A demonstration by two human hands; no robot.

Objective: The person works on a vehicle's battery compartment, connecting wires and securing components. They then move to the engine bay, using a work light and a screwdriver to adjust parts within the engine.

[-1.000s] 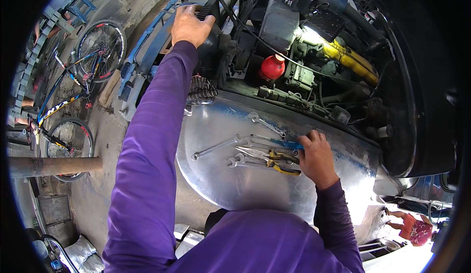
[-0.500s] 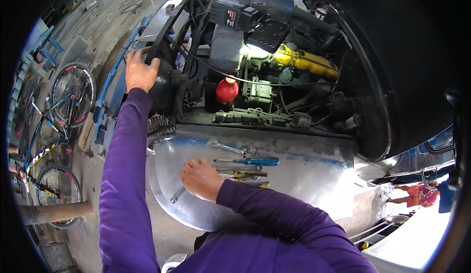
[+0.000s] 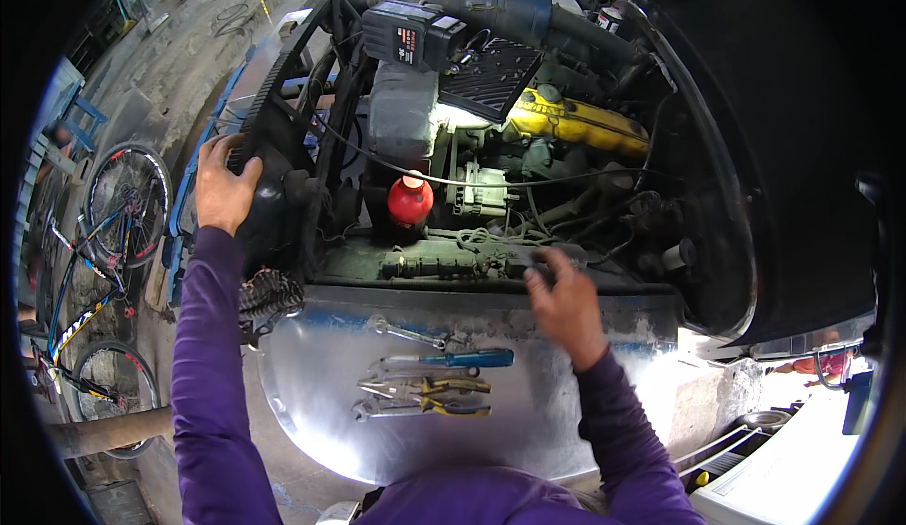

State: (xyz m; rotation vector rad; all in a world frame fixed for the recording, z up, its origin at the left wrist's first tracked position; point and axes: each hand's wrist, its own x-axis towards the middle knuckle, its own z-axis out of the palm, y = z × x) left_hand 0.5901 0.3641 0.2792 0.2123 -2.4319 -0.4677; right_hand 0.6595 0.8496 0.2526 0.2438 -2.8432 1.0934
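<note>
My left hand (image 3: pixel 224 183) is at the front edge of the car, its fingers curled over a black ribbed strip (image 3: pixel 274 77) and the thumb on the other side. Above the near rim of the engine bay, my right hand (image 3: pixel 566 306) has its fingers apart and nothing visible in them; it looks slightly blurred. On the bare metal fender (image 3: pixel 321 402) lie a blue-handled screwdriver (image 3: pixel 462 358), a wrench (image 3: pixel 411 333), yellow-handled pliers (image 3: pixel 453 386) and another wrench (image 3: pixel 382 412). A red bottle (image 3: pixel 411 204) with a pale cap stands in the engine bay.
A black box-shaped battery (image 3: pixel 411 36) and a ribbed black tray (image 3: pixel 493 77) sit above the engine with its yellow cover (image 3: pixel 580 121). The raised dark hood (image 3: pixel 783 148) borders the right. At left stands a bicycle (image 3: pixel 118 214). Dark chain-like coils (image 3: pixel 272 294) lie by the fender.
My right hand has left the tools on the fender and moved right and forward to the engine bay rim. My left hand stays on the strip; the whole view has shifted a little.
</note>
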